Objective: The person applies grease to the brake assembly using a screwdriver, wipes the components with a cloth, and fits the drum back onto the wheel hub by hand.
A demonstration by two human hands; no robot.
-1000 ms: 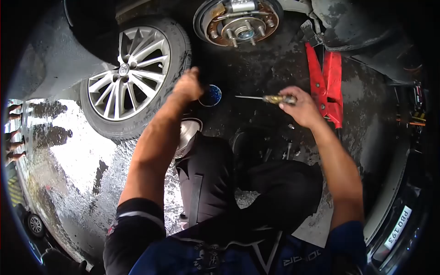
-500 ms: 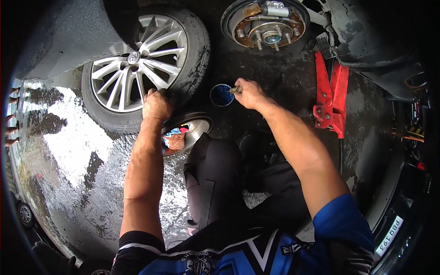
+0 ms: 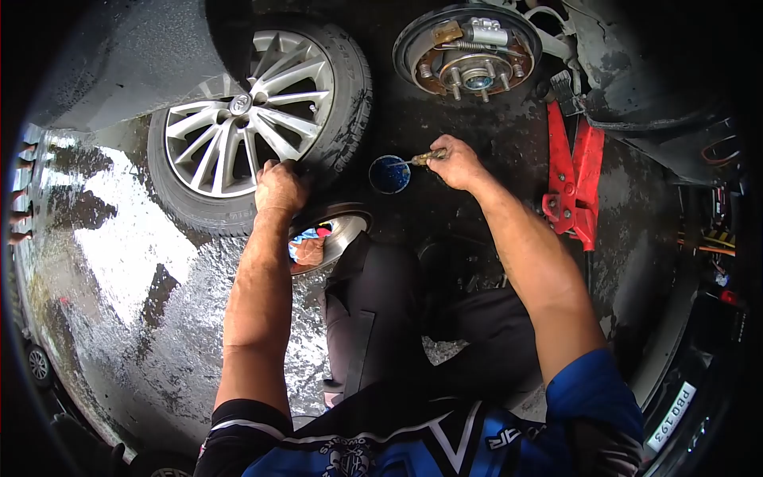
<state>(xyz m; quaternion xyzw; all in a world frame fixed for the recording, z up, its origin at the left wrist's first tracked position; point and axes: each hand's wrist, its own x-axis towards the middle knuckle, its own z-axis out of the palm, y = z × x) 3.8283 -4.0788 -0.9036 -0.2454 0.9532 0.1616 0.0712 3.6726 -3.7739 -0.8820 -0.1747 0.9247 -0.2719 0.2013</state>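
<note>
My right hand (image 3: 459,161) is closed around the worn, grimy handle of a thin-shafted tool (image 3: 429,157). The tool's shaft reaches over a small round tub of blue grease (image 3: 389,174) on the dark floor; its tip is too small to make out. My left hand (image 3: 280,189) is curled closed against the lower edge of a tyre on a silver alloy wheel (image 3: 238,127). What its fingers hold, if anything, is hidden. Just below that hand, a brake drum (image 3: 350,230) lies with a crumpled coloured cloth or packet (image 3: 308,248) inside its ring.
An exposed brake assembly with wheel studs (image 3: 477,67) hangs at the top. Right of it stands a red jack (image 3: 574,179) under the car's bodywork. A grey body panel (image 3: 119,63) overhangs the wheel at the upper left. The floor (image 3: 135,318) is wet and patchy.
My right hand has moved slightly right and drawn the tool back, so more of its handle and shaft shows over the tub. The whole view has shifted a little.
</note>
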